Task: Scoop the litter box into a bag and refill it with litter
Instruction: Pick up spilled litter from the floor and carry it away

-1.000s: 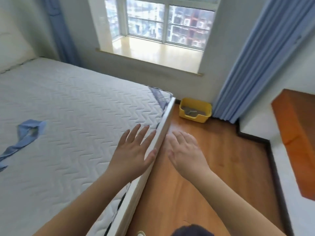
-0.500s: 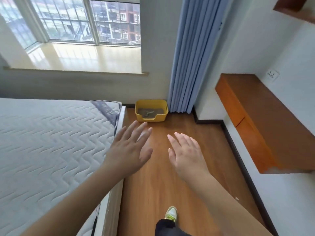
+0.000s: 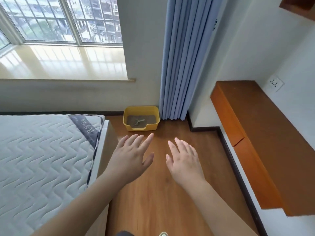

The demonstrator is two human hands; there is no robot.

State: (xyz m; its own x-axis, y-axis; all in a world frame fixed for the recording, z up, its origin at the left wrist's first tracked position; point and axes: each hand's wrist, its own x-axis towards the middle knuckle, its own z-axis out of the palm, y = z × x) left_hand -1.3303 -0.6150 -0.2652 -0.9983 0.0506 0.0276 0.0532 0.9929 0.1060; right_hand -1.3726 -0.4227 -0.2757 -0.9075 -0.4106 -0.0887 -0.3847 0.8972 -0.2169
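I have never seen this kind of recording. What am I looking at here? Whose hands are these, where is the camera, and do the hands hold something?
There is no machine here. A person wears one wide-angle camera on the head, and it looks forward and down, so you see that person's own two arms from above. The left hand and the right hand are both stretched out with straight fingers, and they hold nothing.

Ahead, on the wooden floor, a yellow litter box stands in the corner beside a blue curtain. Grey litter lies inside it, with a small scoop on top. A mattress is on the left, and an orange shelf is on the wall to the right. No bag is visible in this picture.
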